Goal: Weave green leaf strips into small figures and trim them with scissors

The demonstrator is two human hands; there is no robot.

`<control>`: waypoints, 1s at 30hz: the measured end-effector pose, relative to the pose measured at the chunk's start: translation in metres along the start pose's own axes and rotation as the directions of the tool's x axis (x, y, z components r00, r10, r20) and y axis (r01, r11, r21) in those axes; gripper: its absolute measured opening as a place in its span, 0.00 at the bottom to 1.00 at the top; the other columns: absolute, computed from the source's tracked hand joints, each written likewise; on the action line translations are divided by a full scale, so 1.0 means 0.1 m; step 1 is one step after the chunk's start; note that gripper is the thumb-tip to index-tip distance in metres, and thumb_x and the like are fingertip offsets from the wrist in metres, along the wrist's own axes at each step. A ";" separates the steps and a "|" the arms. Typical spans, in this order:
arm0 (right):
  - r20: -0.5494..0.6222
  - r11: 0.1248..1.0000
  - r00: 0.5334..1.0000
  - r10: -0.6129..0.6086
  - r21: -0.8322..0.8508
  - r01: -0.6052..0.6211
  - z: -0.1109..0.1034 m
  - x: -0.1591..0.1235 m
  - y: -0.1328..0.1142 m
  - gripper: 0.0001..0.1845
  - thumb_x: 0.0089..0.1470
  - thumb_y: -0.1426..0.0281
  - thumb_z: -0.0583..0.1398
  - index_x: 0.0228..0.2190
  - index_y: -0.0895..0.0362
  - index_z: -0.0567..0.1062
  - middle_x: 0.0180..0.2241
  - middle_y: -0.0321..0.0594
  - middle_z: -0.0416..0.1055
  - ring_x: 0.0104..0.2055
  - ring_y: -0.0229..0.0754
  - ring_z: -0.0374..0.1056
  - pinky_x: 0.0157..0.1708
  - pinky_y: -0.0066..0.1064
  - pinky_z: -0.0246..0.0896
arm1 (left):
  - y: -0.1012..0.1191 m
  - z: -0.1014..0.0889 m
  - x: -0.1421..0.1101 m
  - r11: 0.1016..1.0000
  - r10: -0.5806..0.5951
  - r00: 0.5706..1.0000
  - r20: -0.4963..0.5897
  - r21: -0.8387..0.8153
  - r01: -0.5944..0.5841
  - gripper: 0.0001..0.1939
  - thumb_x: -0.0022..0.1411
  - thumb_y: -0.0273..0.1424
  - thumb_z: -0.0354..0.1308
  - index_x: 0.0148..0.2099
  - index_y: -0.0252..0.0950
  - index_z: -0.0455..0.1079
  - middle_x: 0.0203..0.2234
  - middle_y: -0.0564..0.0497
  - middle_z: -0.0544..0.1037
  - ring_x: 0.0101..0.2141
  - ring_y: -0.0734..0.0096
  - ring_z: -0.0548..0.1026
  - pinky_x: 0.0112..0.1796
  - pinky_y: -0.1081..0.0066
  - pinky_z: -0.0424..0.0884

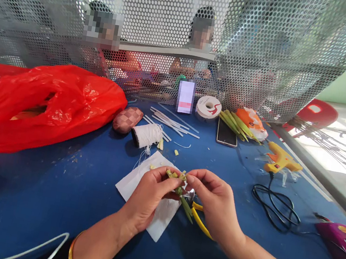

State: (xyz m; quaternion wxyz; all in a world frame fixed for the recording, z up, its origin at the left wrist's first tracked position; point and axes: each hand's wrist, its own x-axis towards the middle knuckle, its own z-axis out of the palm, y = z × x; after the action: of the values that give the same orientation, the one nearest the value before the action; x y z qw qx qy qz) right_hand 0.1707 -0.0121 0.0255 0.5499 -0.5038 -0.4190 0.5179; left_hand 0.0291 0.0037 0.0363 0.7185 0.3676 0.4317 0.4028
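A perforated screen (157, 3) spans the back, and behind it sit one person (125, 59) and another person (195, 64), both partly hidden. In front of it lies the blue surface (83, 189). A red plastic bag (75, 95) covers its far left part. The right hand (214, 198) and the left hand (149, 192) meet near the middle of the surface. The left hand's grip is closed around a green leaf piece (179, 188), thumb pressed over it; the right hand's grip is pinched at the piece's upper end, the fingertips of the two hands close together. The piece is held over the right edge of a white paper (158, 217), its long green end slanting down towards the right hand.

A magenta power strip (344, 246) lies at the right edge, its black cord (267, 198) looped near a yellow glue gun (279, 158). Beyond the hands, a bundle of green leaves (235, 124) lies partly over a flat phone (227, 135), beside a ribbon spool (208, 107); a lit phone (185, 97) stands upright to the spool's left. A thread cone (147, 135) lies beside a checked case (127, 119), with thin white strips (174, 124) just beyond. Under the right hand are the yellow handles (202, 224) of a tool
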 end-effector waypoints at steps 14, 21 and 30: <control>-0.052 0.999 0.998 0.034 -0.013 -0.035 0.02 0.01 0.00 0.18 0.47 0.57 0.66 0.34 0.58 0.75 0.26 0.37 0.73 0.28 0.39 0.69 0.29 0.29 0.65 | -0.02 -0.04 0.05 0.996 0.034 0.997 -0.067 -0.081 -0.039 0.14 0.52 0.36 0.67 0.38 0.32 0.74 0.32 0.47 0.78 0.32 0.69 0.75 0.37 0.68 0.72; 0.085 0.982 0.996 -0.025 -0.185 0.040 0.01 0.00 0.15 0.13 0.45 0.63 0.68 0.29 0.57 0.73 0.25 0.34 0.73 0.27 0.37 0.67 0.27 0.27 0.63 | -0.02 -0.06 0.06 0.999 0.043 0.986 -0.163 -0.016 -0.047 0.18 0.51 0.39 0.68 0.41 0.33 0.78 0.38 0.45 0.79 0.36 0.67 0.76 0.38 0.69 0.72; -0.090 0.913 0.944 -0.317 -0.300 0.278 -0.09 -0.01 -0.03 0.04 0.51 0.68 0.65 0.30 0.56 0.78 0.26 0.36 0.75 0.26 0.37 0.68 0.26 0.29 0.65 | 0.00 -0.03 0.03 0.984 0.121 0.979 -0.161 -0.109 -0.139 0.31 0.60 0.53 0.53 0.55 0.35 0.69 0.45 0.41 0.75 0.40 0.62 0.76 0.33 0.68 0.75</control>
State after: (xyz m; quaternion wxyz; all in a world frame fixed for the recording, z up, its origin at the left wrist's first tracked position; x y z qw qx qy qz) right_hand 0.1795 -0.0137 0.0268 0.5721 -0.5416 -0.5220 0.3269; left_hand 0.0267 0.0067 0.0343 0.6758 0.3192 0.4360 0.5014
